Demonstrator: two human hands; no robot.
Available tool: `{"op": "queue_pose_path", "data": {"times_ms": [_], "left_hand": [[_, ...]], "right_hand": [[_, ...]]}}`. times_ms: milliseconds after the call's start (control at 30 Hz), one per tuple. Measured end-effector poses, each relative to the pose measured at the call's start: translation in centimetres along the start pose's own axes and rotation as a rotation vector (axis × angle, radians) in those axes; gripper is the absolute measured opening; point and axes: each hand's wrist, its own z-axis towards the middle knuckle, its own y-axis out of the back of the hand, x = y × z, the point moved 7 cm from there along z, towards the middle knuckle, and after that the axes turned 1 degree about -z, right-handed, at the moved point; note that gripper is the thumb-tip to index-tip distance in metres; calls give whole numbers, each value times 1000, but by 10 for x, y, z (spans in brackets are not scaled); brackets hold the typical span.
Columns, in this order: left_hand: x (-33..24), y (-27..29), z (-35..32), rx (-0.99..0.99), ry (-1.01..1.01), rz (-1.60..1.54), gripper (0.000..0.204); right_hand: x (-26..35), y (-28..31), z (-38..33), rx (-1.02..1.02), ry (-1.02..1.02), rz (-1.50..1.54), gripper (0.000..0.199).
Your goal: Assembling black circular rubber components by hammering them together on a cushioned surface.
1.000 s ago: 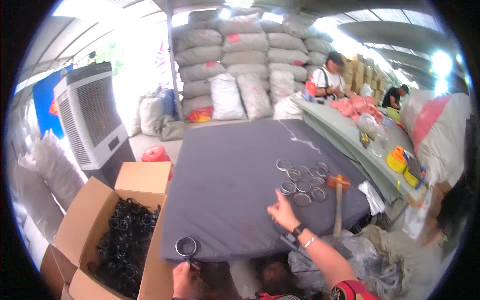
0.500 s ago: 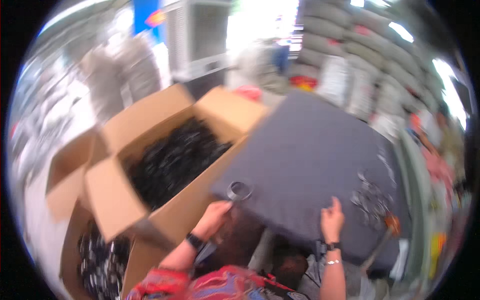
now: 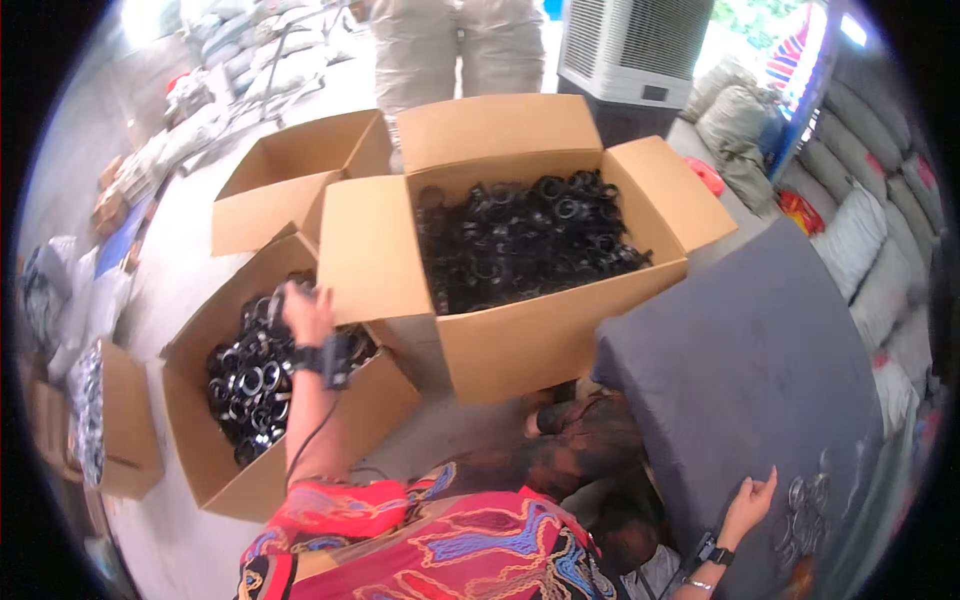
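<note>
The left hand (image 3: 305,312) reaches over the lower cardboard box (image 3: 215,470) on the floor, fingers curled around a small dark ring part (image 3: 278,297) held just above the heap of black and silver rings (image 3: 250,380) that fills this box. A dark wristband with a cable running down the forearm sits at the wrist. The right hand (image 3: 750,505) lies flat and spread wide on the grey padded counter (image 3: 760,370), holding nothing, just beside a few loose metal rings (image 3: 805,500) near the counter's lower edge; it also wears a wristband.

Between the two hands stands a larger open box (image 3: 520,330) packed with black rings (image 3: 530,235), its flap overlapping the lower box. Behind it sits another open box (image 3: 290,175), whose contents cannot be made out. An air cooler (image 3: 635,40) stands beyond the boxes, with stacked sacks (image 3: 860,240) along the right side.
</note>
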Motion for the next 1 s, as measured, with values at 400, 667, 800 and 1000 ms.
{"op": "queue_pose_path", "data": {"times_ms": [400,667,800,1000], "left_hand": [[-283,-284,-151,724,78,-766,41],[-551,-224,-294,1239,-741,-1430,65],[-586,-200,-275,1183,-667,-1636,26],[-607,-219,-292,1145,-654,-1701,28]], "right_hand": [[53,-7,6,38,-11,-210,48],[23,25,0,-82,23,-176,53],[39,15,1,-62,19,-192,54],[22,21,5,-88,-15,-174,53]]}}
